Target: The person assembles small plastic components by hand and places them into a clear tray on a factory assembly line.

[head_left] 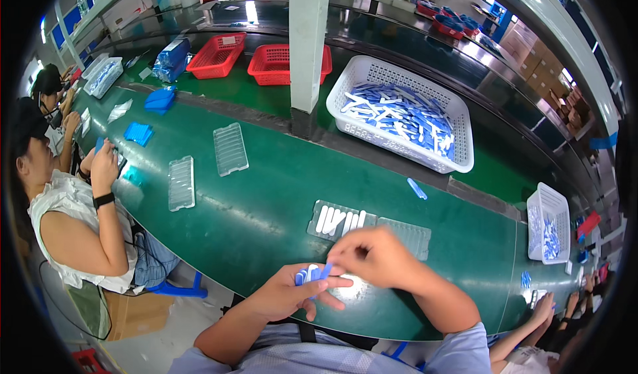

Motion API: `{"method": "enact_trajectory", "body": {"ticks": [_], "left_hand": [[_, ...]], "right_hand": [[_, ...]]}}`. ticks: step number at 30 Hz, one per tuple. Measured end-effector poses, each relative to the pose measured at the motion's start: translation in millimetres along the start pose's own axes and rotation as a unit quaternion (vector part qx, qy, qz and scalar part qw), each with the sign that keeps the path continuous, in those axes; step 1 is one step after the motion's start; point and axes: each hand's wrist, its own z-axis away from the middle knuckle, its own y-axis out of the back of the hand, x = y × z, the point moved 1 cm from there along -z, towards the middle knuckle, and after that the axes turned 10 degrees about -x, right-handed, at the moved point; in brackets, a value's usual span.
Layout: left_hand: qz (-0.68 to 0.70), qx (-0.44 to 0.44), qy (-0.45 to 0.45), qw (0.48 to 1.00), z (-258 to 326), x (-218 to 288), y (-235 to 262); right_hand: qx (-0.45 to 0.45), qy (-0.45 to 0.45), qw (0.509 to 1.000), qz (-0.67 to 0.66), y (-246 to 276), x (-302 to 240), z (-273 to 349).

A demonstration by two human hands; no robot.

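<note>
My left hand (282, 293) is closed around a small bunch of blue-and-white plastic sticks (306, 275), held above the near edge of the green table. Thumb and forefinger of my right hand (373, 257) pinch the end of one blue stick (326, 270) at the side of that bunch. Just beyond my hands lies a clear ribbed tray (311, 228) with several white sticks (330, 220) in its slots. A second clear tray (411, 238) adjoins it on the right, partly hidden by my right hand.
A large white basket (350, 123) full of blue-and-white sticks stands beyond the trays, beside a white post (308, 48). One loose blue piece (417, 188) lies before it. Two clear trays (230, 149) are on the left. A co-worker (80, 231) sits at left; others work at right.
</note>
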Motion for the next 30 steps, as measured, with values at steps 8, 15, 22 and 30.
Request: {"method": "enact_trajectory", "body": {"ticks": [8,15,22,30], "left_hand": [[-0.467,0.194,-0.120,0.854,-15.1,11.7,8.0],[-0.722,0.253,-0.084,0.638,-46.5,24.8,-2.0],[-0.742,0.209,0.009,0.637,-45.9,18.0,-9.1],[-0.590,0.204,-0.150,0.767,-45.5,23.8,-13.3]], "right_hand": [[0.237,-0.005,0.904,0.355,46.9,-5.8,11.9],[0.012,-0.106,0.912,0.397,17.6,11.9,15.8],[-0.181,-0.151,0.925,0.296,44.5,2.7,33.3],[-0.013,-0.099,0.965,0.243,32.1,12.2,34.2]]}}
